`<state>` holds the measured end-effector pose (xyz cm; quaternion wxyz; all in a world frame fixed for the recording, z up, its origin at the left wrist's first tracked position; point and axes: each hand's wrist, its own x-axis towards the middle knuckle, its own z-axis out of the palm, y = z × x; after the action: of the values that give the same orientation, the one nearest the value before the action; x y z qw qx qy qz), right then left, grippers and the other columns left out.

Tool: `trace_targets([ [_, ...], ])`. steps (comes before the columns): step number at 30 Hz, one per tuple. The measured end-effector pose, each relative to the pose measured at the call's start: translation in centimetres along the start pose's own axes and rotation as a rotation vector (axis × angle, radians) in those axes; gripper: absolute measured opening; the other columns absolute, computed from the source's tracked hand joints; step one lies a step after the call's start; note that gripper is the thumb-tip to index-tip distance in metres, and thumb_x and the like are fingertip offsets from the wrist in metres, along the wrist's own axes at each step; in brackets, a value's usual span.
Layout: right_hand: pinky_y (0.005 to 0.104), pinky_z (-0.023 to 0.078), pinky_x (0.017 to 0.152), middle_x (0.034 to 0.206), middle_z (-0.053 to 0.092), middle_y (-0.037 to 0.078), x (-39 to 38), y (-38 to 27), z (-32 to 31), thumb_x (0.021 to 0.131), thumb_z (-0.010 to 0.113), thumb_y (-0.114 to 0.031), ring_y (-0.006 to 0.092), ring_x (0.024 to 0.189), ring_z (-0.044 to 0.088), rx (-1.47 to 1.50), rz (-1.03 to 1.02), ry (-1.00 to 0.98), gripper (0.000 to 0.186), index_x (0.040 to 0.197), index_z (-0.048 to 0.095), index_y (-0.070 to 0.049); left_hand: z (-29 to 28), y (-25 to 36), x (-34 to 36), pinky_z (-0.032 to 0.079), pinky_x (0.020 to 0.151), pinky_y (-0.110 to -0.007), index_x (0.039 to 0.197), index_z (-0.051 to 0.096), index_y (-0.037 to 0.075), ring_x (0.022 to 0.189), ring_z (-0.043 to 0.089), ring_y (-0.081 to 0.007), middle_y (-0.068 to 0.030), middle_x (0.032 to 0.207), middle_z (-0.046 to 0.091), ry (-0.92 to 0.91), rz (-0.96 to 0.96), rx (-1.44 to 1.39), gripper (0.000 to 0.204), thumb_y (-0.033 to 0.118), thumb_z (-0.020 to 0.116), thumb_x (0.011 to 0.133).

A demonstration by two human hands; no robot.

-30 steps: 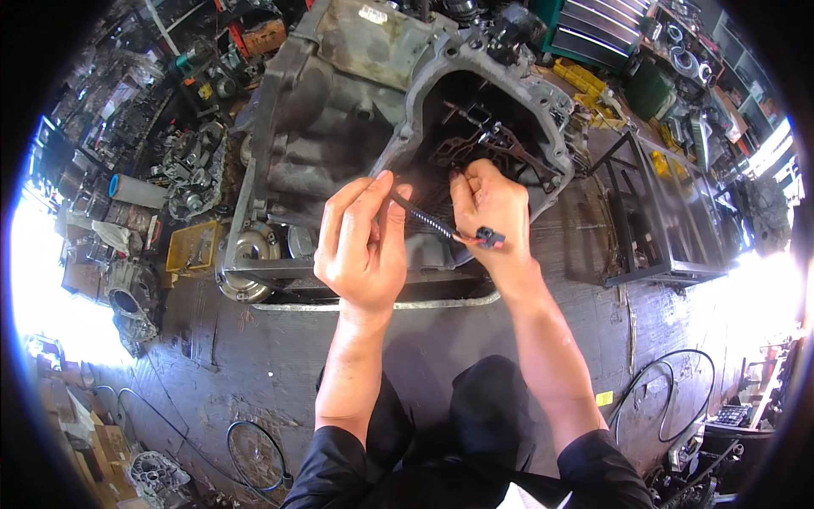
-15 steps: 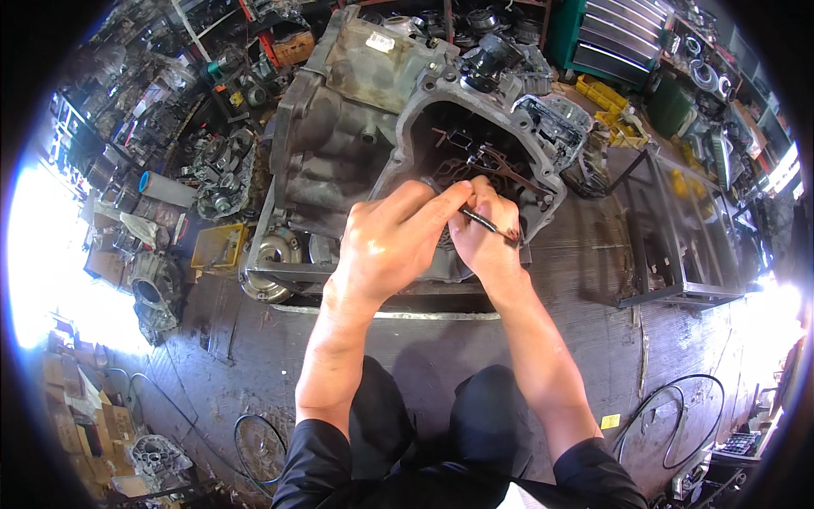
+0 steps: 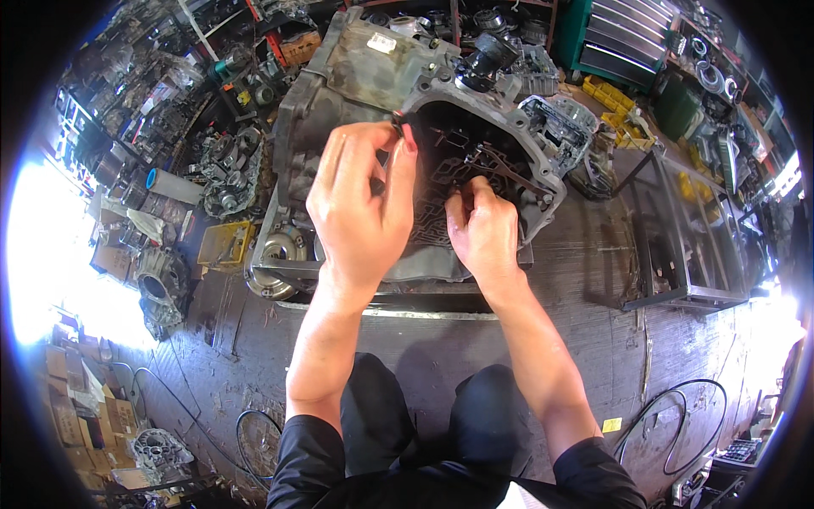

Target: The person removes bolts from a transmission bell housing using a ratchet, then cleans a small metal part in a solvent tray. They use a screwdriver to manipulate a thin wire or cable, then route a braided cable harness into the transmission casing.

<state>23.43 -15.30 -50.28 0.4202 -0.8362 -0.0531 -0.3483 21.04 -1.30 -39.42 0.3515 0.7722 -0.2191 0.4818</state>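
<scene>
A large grey transmission housing [image 3: 331,119] stands in front of me, its opening toward me. Inside lies a metal plate with maze-like channels [image 3: 432,225], and thin brown wiring [image 3: 509,174] runs above it. My left hand [image 3: 360,199] is raised before the housing's left part, thumb and index finger pinching a small dark piece with a reddish end [image 3: 398,120]; its kind is unclear. My right hand [image 3: 485,233] is at the opening, over the channelled plate. Its fingertips are drawn together, and whatever they hold, if anything, is hidden.
The housing rests on a metal stand [image 3: 297,270] with a round metal part [image 3: 278,254] beside it. A black metal frame [image 3: 678,229] stands right, a green tool cabinet [image 3: 615,42] behind. Yellow trays [image 3: 225,244], loose gearbox parts and a black cable [image 3: 674,424] lie around the floor.
My left hand has lifted up and away from my right hand. The short black piece with a brownish end, which lay across my right hand, has left that spot. The right hand stays low.
</scene>
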Motion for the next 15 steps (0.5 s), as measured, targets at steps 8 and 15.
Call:
trace_targets([
  [8,0.0411,0.054,0.056,0.064,0.066,0.017,0.08,0.41,0.06,0.089,0.069,-0.009,0.0357,0.057,0.067,-0.015,-0.052,0.005,0.016,0.08,0.059,-0.001,0.56,0.1,0.56,0.042,0.054,-0.026,0.1,0.069,-0.002,0.056,0.05,-0.0101,-0.0073,0.086,0.068,0.081,-0.143,-0.131,0.017,-0.001,0.074,0.084],
  [15,0.0417,0.053,0.055,0.062,0.064,0.017,0.18,0.24,0.09,0.088,0.069,-0.01,0.0365,0.056,0.066,0.038,-0.067,0.041,0.016,0.079,0.059,0.0,0.19,0.43,0.33,0.042,0.053,-0.022,0.104,0.071,-0.002,0.056,0.05,-0.008,-0.007,0.091,0.07,0.061,-0.098,-0.261,0.019,-0.002,0.075,0.086],
])
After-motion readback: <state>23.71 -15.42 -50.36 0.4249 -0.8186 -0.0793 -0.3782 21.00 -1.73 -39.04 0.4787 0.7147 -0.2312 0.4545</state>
